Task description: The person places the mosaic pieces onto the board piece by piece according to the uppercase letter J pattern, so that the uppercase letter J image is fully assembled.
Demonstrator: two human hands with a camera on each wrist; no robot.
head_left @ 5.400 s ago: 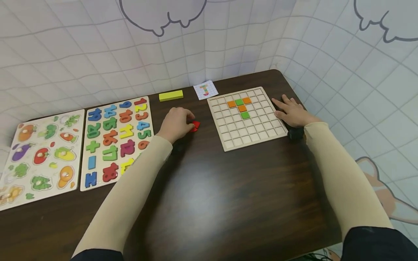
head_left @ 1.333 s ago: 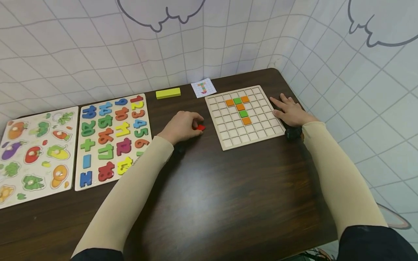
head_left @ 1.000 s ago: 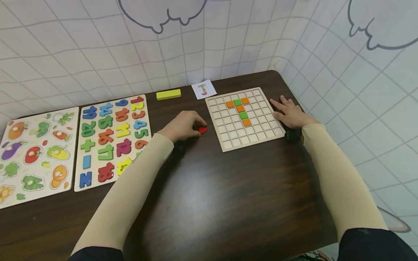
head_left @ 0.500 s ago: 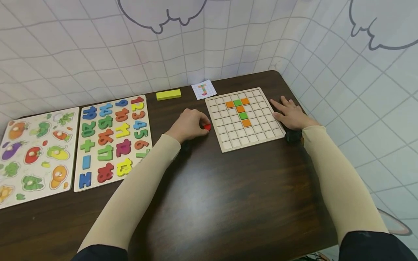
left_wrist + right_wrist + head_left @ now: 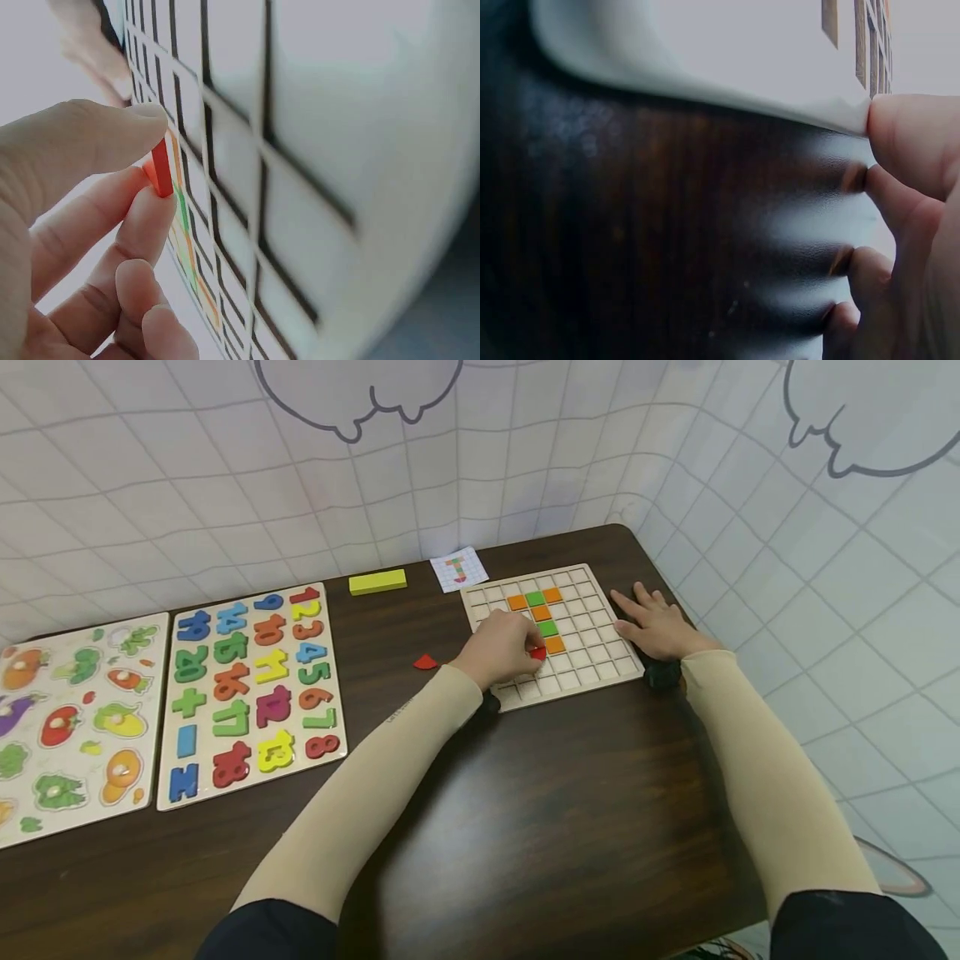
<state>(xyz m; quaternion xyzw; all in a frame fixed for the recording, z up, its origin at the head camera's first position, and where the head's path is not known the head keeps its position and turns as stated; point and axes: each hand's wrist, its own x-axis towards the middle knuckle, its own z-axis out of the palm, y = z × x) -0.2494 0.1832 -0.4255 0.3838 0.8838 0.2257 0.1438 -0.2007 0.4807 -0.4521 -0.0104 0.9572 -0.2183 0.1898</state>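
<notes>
My left hand (image 5: 498, 647) is over the wooden grid board (image 5: 596, 653), pinching a small red piece (image 5: 161, 171) between thumb and fingertips. In the left wrist view the piece is tilted edge-on, close to the grid; whether it touches is unclear. Several orange and green square tiles form a T on the board, the lowest an orange tile (image 5: 554, 645) right beside the red piece. My right hand (image 5: 652, 622) lies with spread fingers at the board's right side. Its thumb (image 5: 907, 139) touches the board's edge, and the other fingertips rest on the table.
A red fan-shaped piece (image 5: 425, 662) lies on the dark table left of the board. Behind are a pattern card (image 5: 459, 569) and a yellow block (image 5: 377, 582). A number puzzle (image 5: 251, 693) and a vegetable puzzle (image 5: 78, 718) stand at the left, walls behind and right.
An orange tile joined the bottom of the T. My left hand then moved right from the table to over the board with a red piece, uncovering another. The right hand stayed at the board's edge.
</notes>
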